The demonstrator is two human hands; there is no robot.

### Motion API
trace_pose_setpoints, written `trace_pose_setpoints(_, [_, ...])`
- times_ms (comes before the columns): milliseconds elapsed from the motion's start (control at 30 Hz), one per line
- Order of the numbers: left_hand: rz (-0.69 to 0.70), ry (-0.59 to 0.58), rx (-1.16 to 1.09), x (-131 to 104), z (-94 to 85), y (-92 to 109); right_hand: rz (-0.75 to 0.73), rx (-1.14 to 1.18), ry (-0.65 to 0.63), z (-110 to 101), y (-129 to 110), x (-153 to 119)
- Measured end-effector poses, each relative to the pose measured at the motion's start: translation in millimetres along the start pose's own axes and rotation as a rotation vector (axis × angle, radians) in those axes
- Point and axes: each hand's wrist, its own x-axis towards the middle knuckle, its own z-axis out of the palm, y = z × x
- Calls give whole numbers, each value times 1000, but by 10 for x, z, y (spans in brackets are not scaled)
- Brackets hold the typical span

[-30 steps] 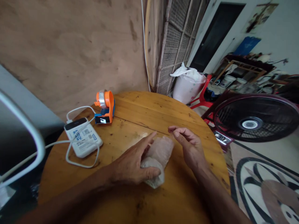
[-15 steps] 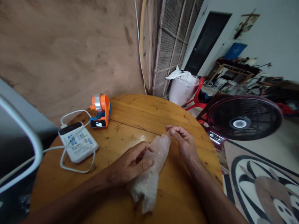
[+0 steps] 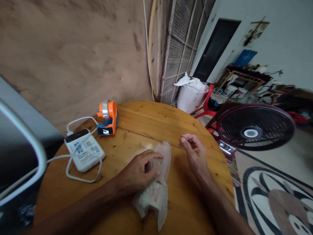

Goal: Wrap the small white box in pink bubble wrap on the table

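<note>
A crumpled, see-through plastic bag (image 3: 164,156) lies on the round wooden table (image 3: 137,114), in front of me. Inside its near part is a pale object with faint red print, too blurred to name. My left hand (image 3: 144,168) is curled around the middle of the bag from the left, thumb and fingers on the plastic. To the right of the bag, apart from it, my right hand (image 3: 195,151) is raised with thumb and forefinger pinched together. Whatever may be between those fingertips is too small to make out.
On the left stand an orange and blue tape dispenser (image 3: 109,117) and a white device (image 3: 85,150) with a looped white cable. A fan (image 3: 251,130) stands beyond the table's right edge, near a red chair (image 3: 207,101) and a white sack (image 3: 192,96).
My right hand has come away from the bag's far end, which it touched before. The bag's top has shifted left, and red print now shows through the near part.
</note>
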Motion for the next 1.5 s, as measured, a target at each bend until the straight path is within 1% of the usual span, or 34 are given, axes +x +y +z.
trace_pose_setpoints(33, [-3,11,21,4,2,-3,-19,-36,-35,-2,-52,-42])
trace_pose_setpoints(133, [2,17,84,5,7,-21,-40,-210,-212,40,-194,-173])
trace_pose_setpoints(200, [23,2,121,-4,17,-46,-52,-361,-277,96,-239,-232])
trace_pose_setpoints(300, [61,-20,167,-22,38,-88,-49,-523,-299,164,-225,-257])
trace_pose_setpoints(367, [77,-37,184,-30,46,-100,-61,-548,-318,176,-193,-246])
trace_pose_setpoints(433, [84,-49,184,-30,44,-89,-106,-546,-324,161,-168,-229])
trace_pose_setpoints(500, [58,-39,165,-24,33,-62,-130,-545,-300,128,-162,-212])
trace_pose_setpoints(567, [-3,8,123,-17,21,-38,-94,-534,-259,89,-169,-192])
trace_pose_setpoints(667, [-76,86,-22,-13,5,-45,23,-418,-220,32,-170,-151])
trace_pose_setpoints(800, [-132,99,-301,-3,-33,-91,150,-97,-185,-9,-90,-81])
trace_pose_setpoints(867, [-114,122,-362,9,-69,-90,236,64,-167,-8,-24,-50])
trace_pose_setpoints(933, [-64,181,-302,23,-111,-64,345,215,-157,5,38,-30])
trace_pose_setpoints(1033, [-19,281,-63,36,-153,-7,448,389,-148,39,72,-23])
trace_pose_setpoints(1133, [-7,322,122,42,-132,5,444,480,-172,74,11,-31])
trace_pose_setpoints(1200, [-11,340,171,45,-92,-24,427,511,-220,92,-54,-38])
trace_pose_setpoints(1267, [0,367,163,49,-58,-66,419,524,-262,98,-99,-41])
trace_pose_setpoints(1333, [21,404,104,54,-53,-103,422,528,-257,93,-95,-38])
trace_pose_setpoints(1400, [16,452,-27,65,-85,-132,430,538,-186,80,-35,-27])
trace_pose_setpoints(1433, [-8,480,-134,73,-109,-144,430,551,-128,74,11,-19])
trace_pose_setpoints(1500, [-90,530,-442,95,-164,-173,441,591,-2,66,117,1])
